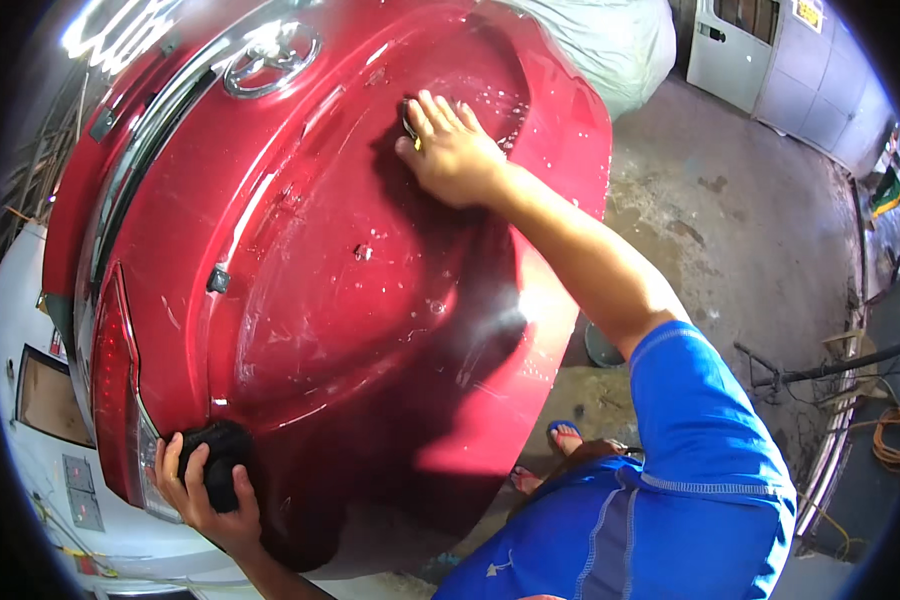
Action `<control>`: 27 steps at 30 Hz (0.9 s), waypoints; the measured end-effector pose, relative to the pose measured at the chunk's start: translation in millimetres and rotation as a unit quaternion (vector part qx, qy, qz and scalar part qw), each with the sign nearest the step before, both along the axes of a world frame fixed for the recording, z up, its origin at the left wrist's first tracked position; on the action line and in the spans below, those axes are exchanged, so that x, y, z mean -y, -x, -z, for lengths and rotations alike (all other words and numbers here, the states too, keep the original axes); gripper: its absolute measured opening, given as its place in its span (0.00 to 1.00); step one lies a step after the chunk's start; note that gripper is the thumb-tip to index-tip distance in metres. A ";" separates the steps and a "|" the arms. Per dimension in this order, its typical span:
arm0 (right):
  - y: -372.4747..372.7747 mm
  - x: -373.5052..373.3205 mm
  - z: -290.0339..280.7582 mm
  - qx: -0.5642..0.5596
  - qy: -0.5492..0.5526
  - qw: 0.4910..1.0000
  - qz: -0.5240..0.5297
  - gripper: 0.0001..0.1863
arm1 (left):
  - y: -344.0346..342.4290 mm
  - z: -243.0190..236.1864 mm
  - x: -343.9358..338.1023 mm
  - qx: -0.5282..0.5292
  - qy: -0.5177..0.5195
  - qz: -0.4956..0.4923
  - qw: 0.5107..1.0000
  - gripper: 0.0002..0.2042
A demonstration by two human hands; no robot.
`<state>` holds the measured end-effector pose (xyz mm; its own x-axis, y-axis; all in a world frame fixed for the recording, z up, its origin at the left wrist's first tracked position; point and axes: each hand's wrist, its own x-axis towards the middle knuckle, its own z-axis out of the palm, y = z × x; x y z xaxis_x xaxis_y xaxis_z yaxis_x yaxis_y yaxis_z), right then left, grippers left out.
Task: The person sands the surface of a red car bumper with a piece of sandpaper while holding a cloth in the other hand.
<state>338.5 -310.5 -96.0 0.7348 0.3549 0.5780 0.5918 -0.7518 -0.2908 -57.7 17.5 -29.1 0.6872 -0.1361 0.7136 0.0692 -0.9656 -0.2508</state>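
My right hand point(455, 150) lies on the glossy red rear body panel point(300, 370) of a car, fingers stretched forward and close together. A small dark thing with a yellow edge point(416, 143) shows beside its thumb and is mostly hidden under the hand; its kind cannot be made out. At the lower left, my left hand point(210, 500) curls its fingers and thumb around a black rounded thing point(228, 455), held against the panel next to the red and clear tail light point(116, 350). Pale streaks and whitish drops mark the panel around both hands.
A chrome emblem point(270, 60) sits higher on the car. A small black fitting point(218, 280) stands out from the panel. Beyond the car lie a covered vehicle point(620, 50), a grey concrete floor point(730, 210) and a bucket point(602, 345). A white vehicle point(45, 480) stands close on the left.
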 end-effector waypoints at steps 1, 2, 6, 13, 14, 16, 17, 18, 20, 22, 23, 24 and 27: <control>15.8 -10.8 11.0 0.020 -0.017 1.000 0.008 0.40 | 3.5 -3.3 -1.9 -0.003 -0.013 -0.004 1.000 0.21; 50.6 -20.8 30.3 0.065 -0.004 0.997 -0.033 0.41 | 10.7 -4.8 -4.9 -0.001 -0.026 -0.011 1.000 0.21; 21.3 13.4 29.8 0.072 0.092 0.993 0.010 0.41 | 1.3 -3.1 0.4 0.003 0.000 0.005 1.000 0.21; 80.9 7.1 31.7 0.045 -0.012 0.998 -0.051 0.35 | 14.1 -6.6 -2.7 0.010 -0.020 -0.011 1.000 0.21; 56.6 24.3 11.9 -0.024 -0.023 0.999 -0.020 0.34 | 9.6 -3.0 -1.7 0.008 -0.014 -0.004 1.000 0.21; 35.2 36.4 -9.1 -0.103 0.057 0.993 0.018 0.36 | 2.5 -0.9 -1.8 0.009 -0.007 0.000 1.000 0.21; 35.5 35.4 -6.0 -0.100 0.102 0.989 0.031 0.37 | 3.7 1.3 -2.3 0.005 -0.008 0.000 1.000 0.21; 60.0 24.3 13.2 -0.029 0.091 0.995 0.009 0.37 | 7.5 -0.4 -5.6 0.003 -0.014 -0.002 1.000 0.21; 125.3 7.6 26.3 0.003 0.025 0.992 -0.120 0.38 | 17.4 -4.1 -10.4 0.008 -0.020 -0.016 1.000 0.21; 81.5 22.4 21.3 0.000 0.043 0.999 -0.033 0.36 | 11.6 -1.1 -5.2 0.010 -0.011 -0.003 1.000 0.21; 50.9 31.2 16.1 -0.008 0.048 0.999 0.006 0.35 | 11.4 -5.4 -1.2 0.001 -0.023 -0.004 1.000 0.21; 21.9 46.6 -10.7 -0.083 0.148 0.985 0.039 0.33 | 7.1 -3.9 0.0 -0.002 -0.029 -0.002 1.000 0.20; 6.1 35.6 20.2 0.051 0.232 0.964 0.116 0.34 | 3.5 -2.0 -2.8 0.003 -0.025 0.000 1.000 0.21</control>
